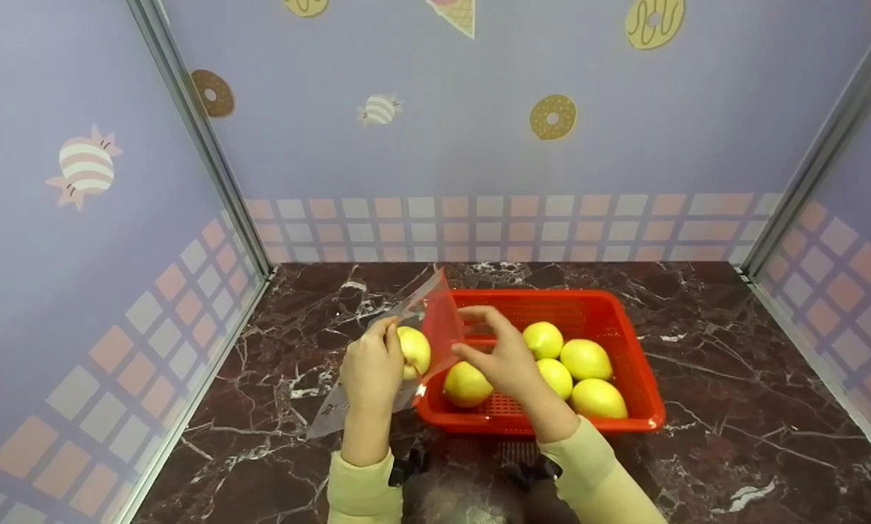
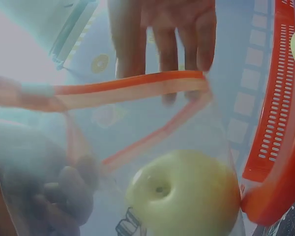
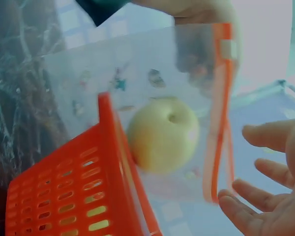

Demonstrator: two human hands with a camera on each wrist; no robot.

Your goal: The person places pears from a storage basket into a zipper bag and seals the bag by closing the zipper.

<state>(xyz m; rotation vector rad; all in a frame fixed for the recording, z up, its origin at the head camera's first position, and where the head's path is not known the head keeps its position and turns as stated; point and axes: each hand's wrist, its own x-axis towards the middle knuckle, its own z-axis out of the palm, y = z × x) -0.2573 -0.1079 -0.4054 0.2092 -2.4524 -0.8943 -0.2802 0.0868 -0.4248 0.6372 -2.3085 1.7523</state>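
Note:
A clear plastic zip bag with an orange-red zip band stands tilted at the basket's left rim, its mouth spread apart to the right. Inside it sits one round, pale yellow fruit with a stem dimple and an orange blush. My left hand pinches the bag's upper edge from the left. On the other side of the mouth, my right hand is held with fingers apart and relaxed. Its fingertips are right at the banded edge, and its palm holds no fruit.
A red slotted plastic basket is at the right, with several yellow fruits in it. It stands on a dark marbled tabletop. Patterned panels enclose the table at the back and both sides.

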